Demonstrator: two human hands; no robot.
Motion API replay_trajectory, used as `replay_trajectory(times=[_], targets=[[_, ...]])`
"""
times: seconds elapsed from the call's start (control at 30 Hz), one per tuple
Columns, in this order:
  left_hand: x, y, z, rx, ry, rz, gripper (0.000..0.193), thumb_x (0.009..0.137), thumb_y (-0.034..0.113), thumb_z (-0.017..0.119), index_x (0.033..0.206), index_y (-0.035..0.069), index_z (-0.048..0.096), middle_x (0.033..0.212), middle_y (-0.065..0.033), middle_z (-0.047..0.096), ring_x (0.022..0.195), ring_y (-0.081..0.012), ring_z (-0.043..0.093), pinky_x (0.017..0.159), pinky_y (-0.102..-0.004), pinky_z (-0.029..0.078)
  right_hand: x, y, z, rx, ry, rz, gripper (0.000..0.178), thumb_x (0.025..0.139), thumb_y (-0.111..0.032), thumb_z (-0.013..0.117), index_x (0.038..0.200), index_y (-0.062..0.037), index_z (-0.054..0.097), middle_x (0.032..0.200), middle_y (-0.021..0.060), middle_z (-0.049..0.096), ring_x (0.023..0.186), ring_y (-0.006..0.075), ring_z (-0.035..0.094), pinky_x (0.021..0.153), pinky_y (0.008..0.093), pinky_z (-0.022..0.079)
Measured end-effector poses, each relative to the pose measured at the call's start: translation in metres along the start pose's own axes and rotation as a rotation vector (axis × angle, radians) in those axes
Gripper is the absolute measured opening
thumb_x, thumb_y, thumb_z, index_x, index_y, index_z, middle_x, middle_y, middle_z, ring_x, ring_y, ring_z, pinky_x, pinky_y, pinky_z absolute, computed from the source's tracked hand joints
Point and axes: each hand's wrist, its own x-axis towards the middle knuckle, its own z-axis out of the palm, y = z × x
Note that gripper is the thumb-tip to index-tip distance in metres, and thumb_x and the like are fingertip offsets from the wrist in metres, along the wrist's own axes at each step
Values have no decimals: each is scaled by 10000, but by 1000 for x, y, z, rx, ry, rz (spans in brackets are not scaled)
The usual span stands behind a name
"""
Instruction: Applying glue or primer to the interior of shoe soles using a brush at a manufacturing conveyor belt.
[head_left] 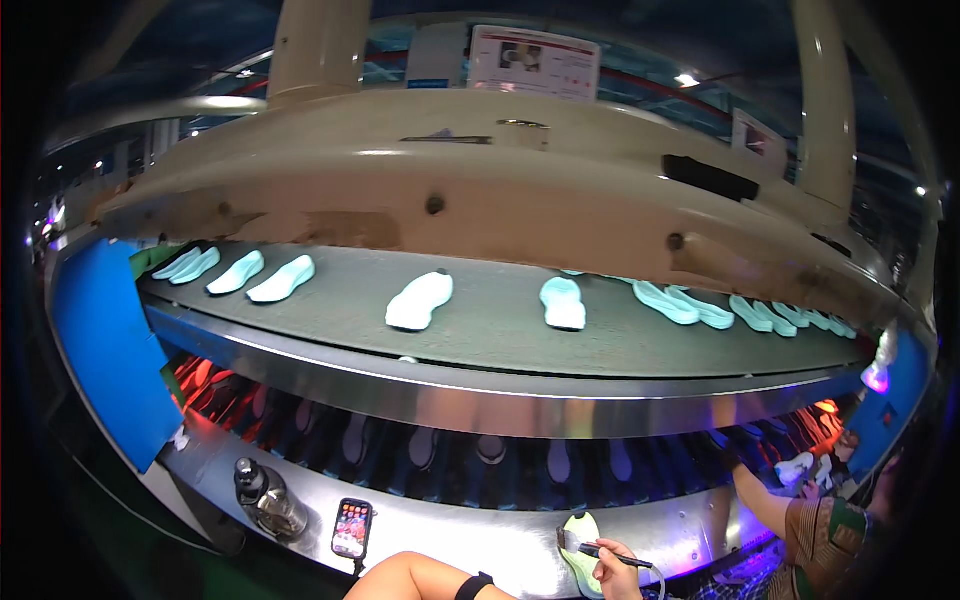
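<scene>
The right hand (617,571) closes its fingers around the dark handle of a brush (590,550), from which a pale cord trails. The brush's head rests over the upper part of a yellow-green shoe sole (581,568), which lies on the steel ledge (440,535) just in front of the person. The left forearm (405,577) comes in from the lower edge, a black band (474,586) on it; its hand is out of view, so I cannot tell its grip.

Left along the ledge lie a phone (351,528), its lit screen filled with coloured icons, and a dark metallic bottle (270,500). Beyond, a lower conveyor carries shoe parts (423,448) through violet light, red-lit at both ends. A co-worker's forearm (765,505) reaches toward it from the right.

Pale mint soles (421,301) sit on the upper belt (335,318). On the beige hood (560,175) above stands a white sheet (535,65) with red bands, a photo and small print, illegible here; another sheet (758,145) hangs farther right, equally unreadable.
</scene>
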Motion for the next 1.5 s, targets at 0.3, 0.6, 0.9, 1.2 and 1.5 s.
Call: replay_trajectory(times=[0.3, 0.6, 0.9, 1.2, 1.5], targets=[[19, -11, 23, -10, -81, 22, 249, 836, 201, 533, 1009, 26, 572, 964, -61, 582, 933, -182, 543, 837, -315, 413, -6, 11, 20, -171, -15, -111, 268, 896, -159, 443, 1057, 22, 557, 1034, 86, 574, 943, 151, 524, 800, 277, 447], [5, 5, 12, 37, -33, 33, 228, 814, 181, 551, 983, 31, 583, 938, -65, 585, 920, -202, 545, 837, -328, 408, -11, -8, 111, 63, -484, -11, 226, 810, -42, 530, 1017, 43, 560, 891, 117, 604, 676, 150, 541, 636, 262, 443], [-35, 41, -22, 342, 147, 182, 208, 792, 162, 569, 957, 37, 593, 912, -69, 587, 907, -221, 547, 837, -341, 402, -20, -41, 85, -450, -140, -374, 195, 814, -87, 534, 996, -36, 583, 942, 64, 572, 811, 154, 499, 702, 278, 410], [-129, 121, -233, 1803, 1689, 220, 397, 682, 124, 629, 1046, 29, 502, 1093, -185, 489, 927, -348, 515, 879, -412, 382, -34, -31, 39, -529, 18, -128, 281, 882, -262, 508, 1019, -43, 617, 905, 28, 588, 771, 99, 469, 690, 226, 397], [-143, 104, -265, 1508, 1383, 27, 364, 742, 178, 623, 1053, 38, 494, 1079, -166, 472, 948, -313, 515, 849, -371, 412, -46, -38, 77, 66, -154, -237, 265, 742, 66, 560, 1007, 65, 557, 979, 170, 597, 814, 206, 588, 749, 285, 471]])
